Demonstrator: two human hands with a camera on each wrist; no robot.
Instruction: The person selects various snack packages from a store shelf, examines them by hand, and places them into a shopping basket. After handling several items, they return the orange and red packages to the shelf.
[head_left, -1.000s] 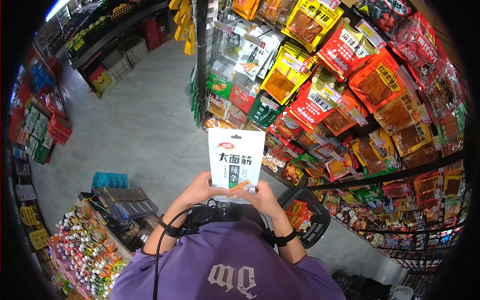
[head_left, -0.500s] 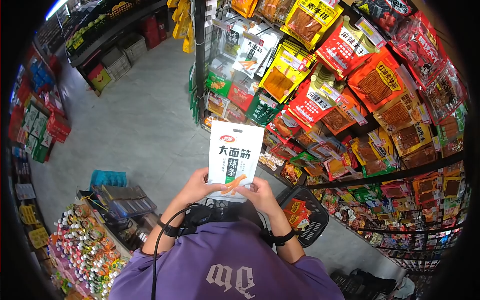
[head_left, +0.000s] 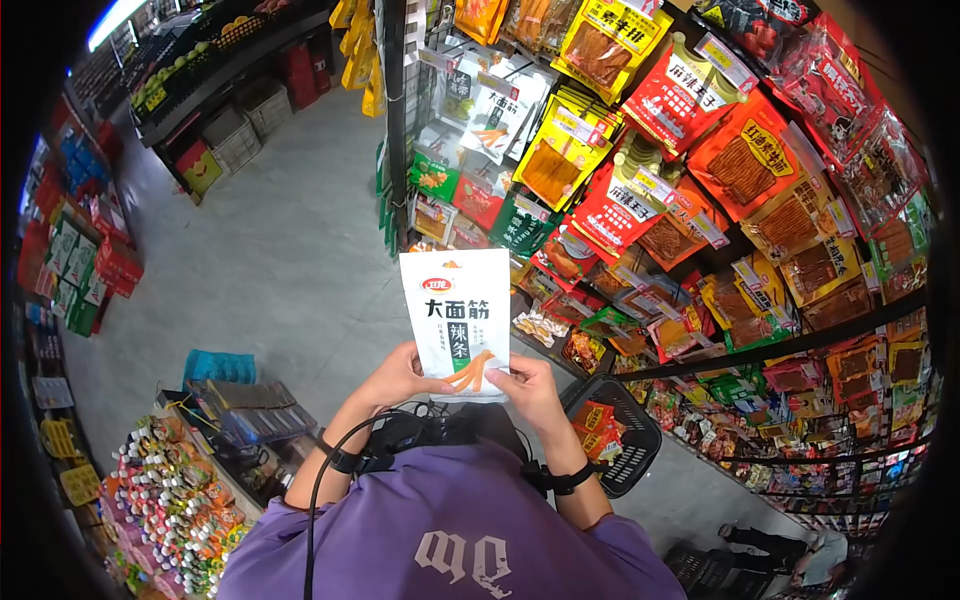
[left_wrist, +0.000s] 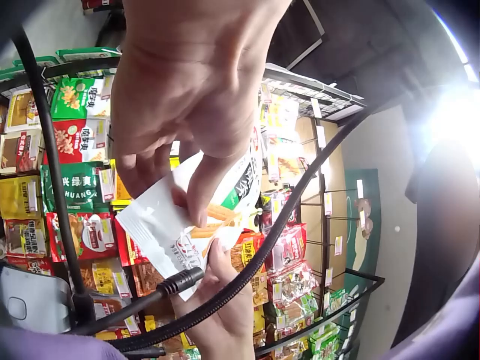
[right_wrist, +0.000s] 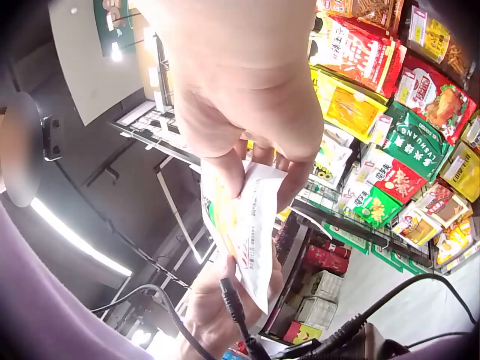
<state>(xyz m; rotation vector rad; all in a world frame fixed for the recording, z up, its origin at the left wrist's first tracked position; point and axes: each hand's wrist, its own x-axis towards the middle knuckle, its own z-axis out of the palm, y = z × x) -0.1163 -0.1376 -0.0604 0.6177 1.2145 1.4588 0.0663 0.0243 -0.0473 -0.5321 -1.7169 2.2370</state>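
A white snack bag with large black lettering, a red oval logo and a picture of orange strips is held up in front of the torso, its printed face towards the head camera. My left hand grips the lower left corner, thumb on the front and fingers behind. At the lower right corner my right hand pinches the bag the same way. The left wrist view shows the bag's plain white bottom part between the two thumbs. In the right wrist view, the bag's white edge runs between both hands.
A rack of hanging snack packets fills the right side. Below the right forearm is a black basket with orange-red packets. A sweets display stands at lower left, fruit crates at upper left. Dark cables cross near the hands.
The bag has shifted slightly left and tilts a little, with both hands still gripping its lower corners. At the lower right, a person in dark clothes shows more than before.
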